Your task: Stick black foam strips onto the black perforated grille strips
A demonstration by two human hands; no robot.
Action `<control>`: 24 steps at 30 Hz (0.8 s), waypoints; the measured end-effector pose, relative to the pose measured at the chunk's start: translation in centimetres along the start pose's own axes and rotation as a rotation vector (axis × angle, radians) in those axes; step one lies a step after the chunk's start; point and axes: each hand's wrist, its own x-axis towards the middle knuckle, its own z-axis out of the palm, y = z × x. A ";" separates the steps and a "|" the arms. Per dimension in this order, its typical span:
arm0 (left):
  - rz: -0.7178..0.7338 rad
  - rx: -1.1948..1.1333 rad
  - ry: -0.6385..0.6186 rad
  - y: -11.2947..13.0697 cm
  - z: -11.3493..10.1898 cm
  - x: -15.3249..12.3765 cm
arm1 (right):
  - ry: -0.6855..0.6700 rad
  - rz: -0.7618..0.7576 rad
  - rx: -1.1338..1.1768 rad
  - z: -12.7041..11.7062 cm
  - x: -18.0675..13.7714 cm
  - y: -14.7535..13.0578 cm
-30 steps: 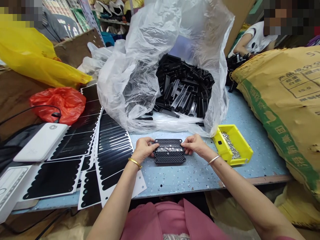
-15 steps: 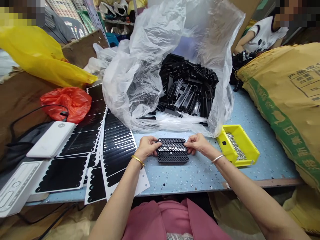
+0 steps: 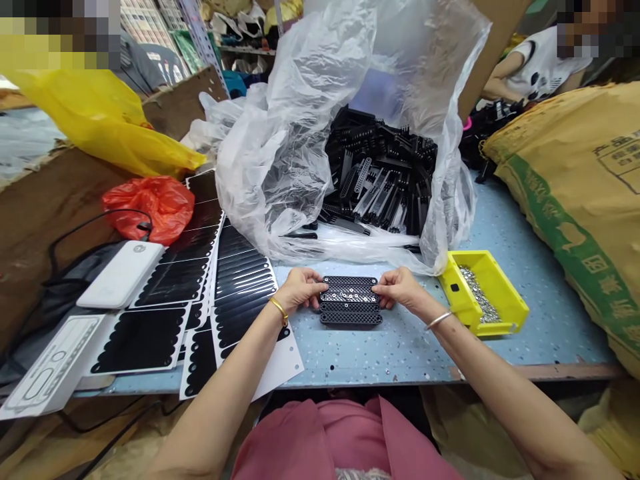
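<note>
A row of several black perforated plastic strips lies side by side on the blue speckled table. Small silver pieces sit on one of the strips. My left hand is closed on the left ends of the strips. At the right ends, my right hand pinches them. A yellow bin of small silver parts stands just right of my right hand.
A large clear plastic bag holds a heap of black strips behind my hands. Black sticker sheets, a white power bank and a red bag lie at the left. A big yellow sack fills the right. Another person works at the far right.
The camera has shifted a little; my hands stay at the ends of the strips with almost no movement.
</note>
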 end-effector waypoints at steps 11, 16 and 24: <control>-0.003 -0.032 -0.037 -0.2 -0.4 0.2 | -0.004 -0.007 -0.011 0.0 0.0 0.0; -0.022 0.021 0.007 0.3 0.1 0.1 | 0.010 0.001 -0.020 0.1 0.1 0.0; -0.029 0.059 0.042 0.3 0.7 0.0 | 0.012 0.000 -0.024 0.1 0.0 -0.4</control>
